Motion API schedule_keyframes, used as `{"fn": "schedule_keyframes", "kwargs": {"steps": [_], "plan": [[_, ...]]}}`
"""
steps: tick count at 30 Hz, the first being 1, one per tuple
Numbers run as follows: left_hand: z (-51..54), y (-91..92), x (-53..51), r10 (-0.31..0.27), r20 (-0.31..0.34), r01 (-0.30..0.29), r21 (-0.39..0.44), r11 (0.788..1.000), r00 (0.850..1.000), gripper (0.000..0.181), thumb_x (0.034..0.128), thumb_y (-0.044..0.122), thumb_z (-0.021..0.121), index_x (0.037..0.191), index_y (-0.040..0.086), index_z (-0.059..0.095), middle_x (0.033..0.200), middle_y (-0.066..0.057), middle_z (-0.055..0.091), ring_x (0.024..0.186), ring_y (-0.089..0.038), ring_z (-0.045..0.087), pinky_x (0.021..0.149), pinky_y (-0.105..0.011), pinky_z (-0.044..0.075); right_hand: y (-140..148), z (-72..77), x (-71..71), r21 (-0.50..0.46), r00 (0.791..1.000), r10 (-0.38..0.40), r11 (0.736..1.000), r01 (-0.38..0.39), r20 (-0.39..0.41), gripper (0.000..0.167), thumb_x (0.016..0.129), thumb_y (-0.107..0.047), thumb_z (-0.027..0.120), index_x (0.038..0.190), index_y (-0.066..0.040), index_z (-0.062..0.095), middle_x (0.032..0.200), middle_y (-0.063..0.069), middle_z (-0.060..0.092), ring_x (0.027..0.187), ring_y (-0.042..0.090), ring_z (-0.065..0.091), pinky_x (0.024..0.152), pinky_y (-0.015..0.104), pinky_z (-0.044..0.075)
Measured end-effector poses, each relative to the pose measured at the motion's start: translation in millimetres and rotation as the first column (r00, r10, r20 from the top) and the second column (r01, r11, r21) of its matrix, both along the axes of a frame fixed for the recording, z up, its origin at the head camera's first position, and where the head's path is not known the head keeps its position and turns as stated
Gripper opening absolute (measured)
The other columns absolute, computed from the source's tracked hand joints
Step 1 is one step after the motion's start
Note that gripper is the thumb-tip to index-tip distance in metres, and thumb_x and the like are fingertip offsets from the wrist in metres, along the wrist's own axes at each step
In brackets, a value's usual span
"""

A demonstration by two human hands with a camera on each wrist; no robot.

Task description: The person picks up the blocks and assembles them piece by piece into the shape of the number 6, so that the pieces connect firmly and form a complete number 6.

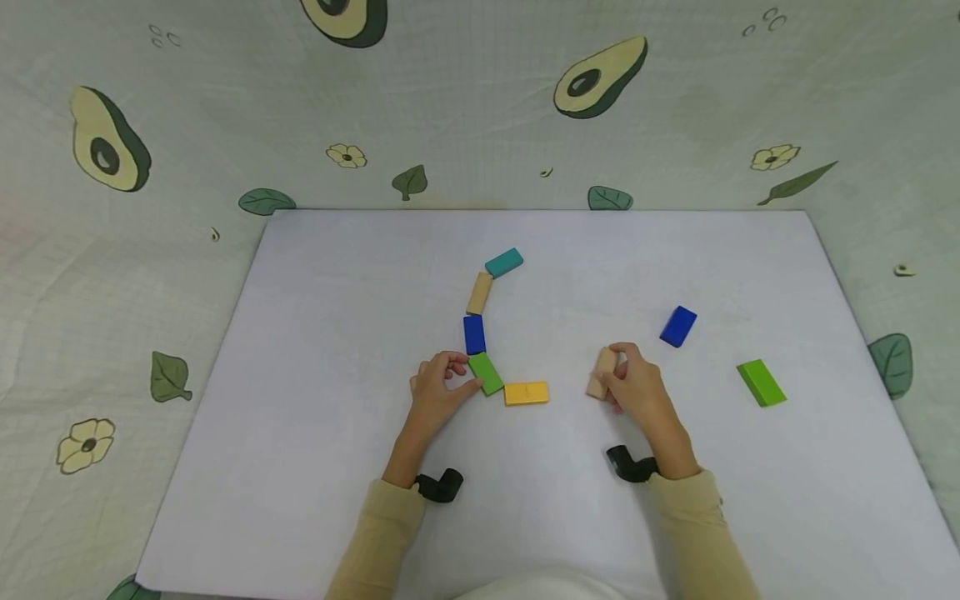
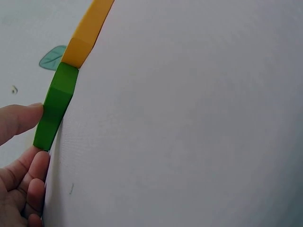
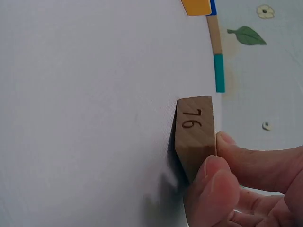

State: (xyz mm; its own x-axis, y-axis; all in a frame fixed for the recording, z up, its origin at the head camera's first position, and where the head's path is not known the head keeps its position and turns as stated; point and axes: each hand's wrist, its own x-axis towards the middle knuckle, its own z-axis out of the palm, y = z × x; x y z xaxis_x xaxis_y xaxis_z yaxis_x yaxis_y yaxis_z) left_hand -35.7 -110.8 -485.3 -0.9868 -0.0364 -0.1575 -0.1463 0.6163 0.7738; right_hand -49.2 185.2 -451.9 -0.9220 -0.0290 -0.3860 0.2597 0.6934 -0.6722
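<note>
A curved row of blocks lies on the white board point(image 1: 337, 300): teal point(image 1: 504, 262), wooden point(image 1: 480, 293), blue point(image 1: 475, 334), green point(image 1: 486, 373) and yellow point(image 1: 527, 393). My left hand point(image 1: 438, 392) has its thumb and a fingertip at the two ends of the green block; in the left wrist view the thumb touches the green block point(image 2: 54, 106), which meets the yellow block point(image 2: 87, 35). Right of the row, my right hand point(image 1: 637, 392) pinches a separate wooden block point(image 1: 602, 372). The right wrist view shows the number 76 on that wooden block point(image 3: 194, 120).
Further right on the board lie a loose blue block point(image 1: 678, 326) and a loose green block point(image 1: 762, 382). A cloth point(image 1: 480, 100) printed with avocados, leaves and flowers surrounds the board. Black devices are strapped at both wrists.
</note>
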Motion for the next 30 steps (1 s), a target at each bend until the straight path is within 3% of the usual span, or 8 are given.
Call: {"fn": "schedule_keyframes", "kwargs": {"steps": [14, 30], "plan": [[2.8, 0.0, 1.5, -0.004, -0.006, 0.004, 0.002, 1.000, 1.000, 0.037, 0.0787, 0.030, 0.073, 0.108, 0.014, 0.058, 0.090, 0.000, 0.058, 0.088, -0.018, 0.044, 0.081, -0.037, 0.023, -20.9, 0.1, -1.2, -0.038, 0.999, -0.046, 0.998, 0.047, 0.021, 0.049, 0.093, -0.016, 0.055, 0.133, 0.003, 0.036, 0.074, 0.011, 0.059, 0.052, 0.012, 0.056, 0.052, 0.027, 0.046], [2.1, -0.2, 0.7, -0.011, 0.003, 0.011, 0.006, 1.000, 1.000, 0.037, 0.0786, 0.030, 0.073, 0.109, 0.014, 0.058, 0.091, 0.000, 0.058, 0.090, -0.018, 0.045, 0.082, -0.038, 0.022, -37.1, -4.7, -1.7, -0.050, 0.999, -0.037, 0.998, 0.038, 0.017, 0.050, 0.091, -0.019, 0.058, 0.130, 0.004, 0.036, 0.078, 0.011, 0.059, 0.053, 0.012, 0.055, 0.051, 0.025, 0.045]]}}
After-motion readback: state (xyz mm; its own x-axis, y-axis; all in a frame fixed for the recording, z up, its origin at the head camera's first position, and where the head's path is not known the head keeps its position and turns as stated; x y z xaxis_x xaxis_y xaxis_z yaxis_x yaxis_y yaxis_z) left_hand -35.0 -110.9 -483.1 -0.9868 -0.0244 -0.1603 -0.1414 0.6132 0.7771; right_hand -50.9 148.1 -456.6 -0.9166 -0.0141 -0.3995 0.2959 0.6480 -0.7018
